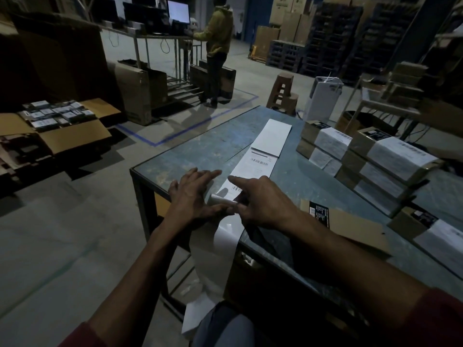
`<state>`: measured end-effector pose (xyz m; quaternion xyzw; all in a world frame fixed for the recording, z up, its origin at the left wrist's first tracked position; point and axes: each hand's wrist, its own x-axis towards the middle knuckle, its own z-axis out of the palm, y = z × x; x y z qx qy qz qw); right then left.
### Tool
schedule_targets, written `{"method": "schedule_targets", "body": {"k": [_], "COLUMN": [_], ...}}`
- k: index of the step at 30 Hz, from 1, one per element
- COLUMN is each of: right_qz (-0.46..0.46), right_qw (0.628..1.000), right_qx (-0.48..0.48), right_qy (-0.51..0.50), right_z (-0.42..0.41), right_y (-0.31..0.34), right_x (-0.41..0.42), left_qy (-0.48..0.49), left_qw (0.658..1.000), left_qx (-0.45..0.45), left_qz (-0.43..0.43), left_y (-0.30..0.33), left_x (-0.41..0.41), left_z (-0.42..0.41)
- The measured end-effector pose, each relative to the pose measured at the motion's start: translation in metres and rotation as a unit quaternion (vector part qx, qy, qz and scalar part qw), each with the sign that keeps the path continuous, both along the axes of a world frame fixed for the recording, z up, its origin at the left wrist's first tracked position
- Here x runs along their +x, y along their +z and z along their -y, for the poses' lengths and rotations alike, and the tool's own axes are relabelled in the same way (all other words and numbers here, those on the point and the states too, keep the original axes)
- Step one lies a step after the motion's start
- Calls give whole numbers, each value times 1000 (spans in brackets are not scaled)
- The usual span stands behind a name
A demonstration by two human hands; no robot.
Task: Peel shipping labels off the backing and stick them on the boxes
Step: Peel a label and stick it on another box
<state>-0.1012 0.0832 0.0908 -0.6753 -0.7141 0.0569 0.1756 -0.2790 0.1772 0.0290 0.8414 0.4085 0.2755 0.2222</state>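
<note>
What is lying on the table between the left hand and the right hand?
In the head view, the label strip runs between the left hand and right hand; its peeled, curled edge lies there, at both hands' fingertips.
</note>
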Motion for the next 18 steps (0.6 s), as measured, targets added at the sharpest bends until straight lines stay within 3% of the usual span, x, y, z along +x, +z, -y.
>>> {"method": "schedule_targets", "body": {"k": [11,18], "right_qz": [-137,-320], "right_qw": [989,927], "right_qx": [-47,-179], "right_qy": [-39,-84], "right_z": [-8,-24], "right_y": [18,20], "right_x": [15,35], "left_qy": [-1,-6], "left_qw": [998,996], "left_qx": [-45,-57], "left_qz": [-51,-64], "left_y": [10,8], "left_x": [1,-2], "left_z": [1,-3]}}
